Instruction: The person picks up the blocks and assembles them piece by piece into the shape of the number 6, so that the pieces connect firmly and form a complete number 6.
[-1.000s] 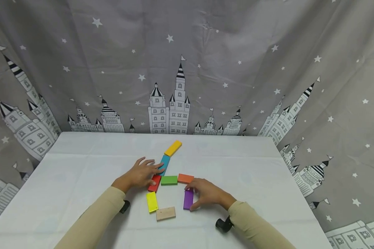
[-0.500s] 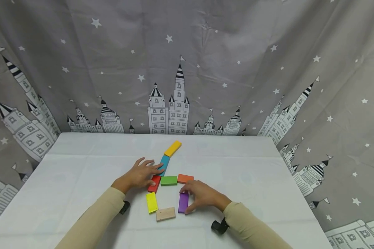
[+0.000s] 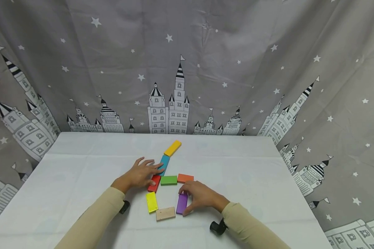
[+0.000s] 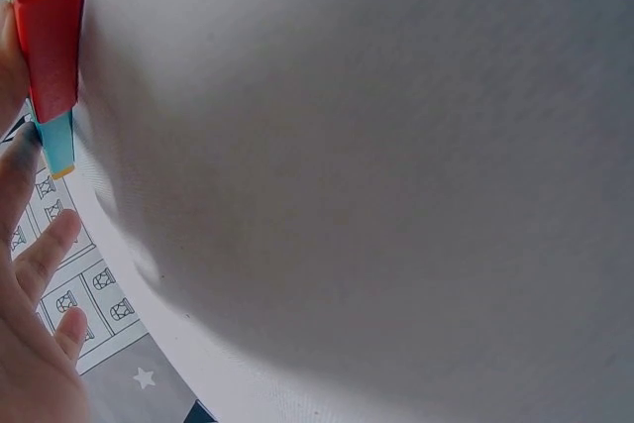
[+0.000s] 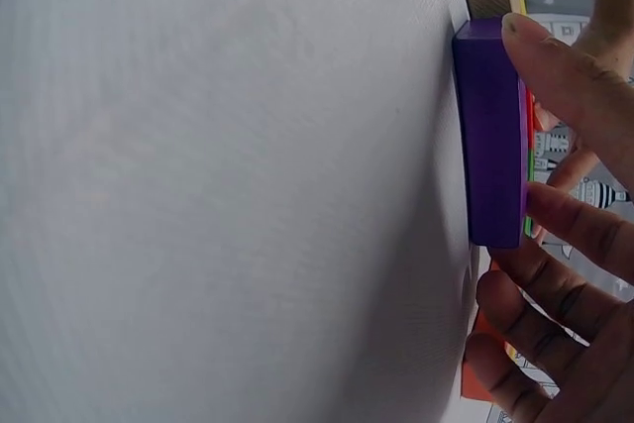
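Observation:
With thumb and fingers at its two ends, my right hand (image 3: 204,197) grips a purple wooden block (image 3: 182,204) that lies flat on the table. The block's near end is right beside a plain wood block (image 3: 166,214); the right wrist view shows its long purple side (image 5: 492,136). My left hand (image 3: 140,175) rests with fingers spread, the thumb on a red block (image 3: 154,186) and fingertips on a blue block (image 3: 165,162). A green block (image 3: 169,180) and an orange block (image 3: 185,178) run right from the red one. A yellow block (image 3: 151,202) lies below the red.
Beyond the blue block, a darker yellow block (image 3: 172,148) slants toward the back. All lie on a white-covered table (image 3: 237,166). A grey curtain (image 3: 252,41) printed with castles and stars hangs behind the table's far edge.
My right hand has slid the purple block left and slightly nearer, up to the plain wood block, and it now tilts a little. The left hand has stayed in place.

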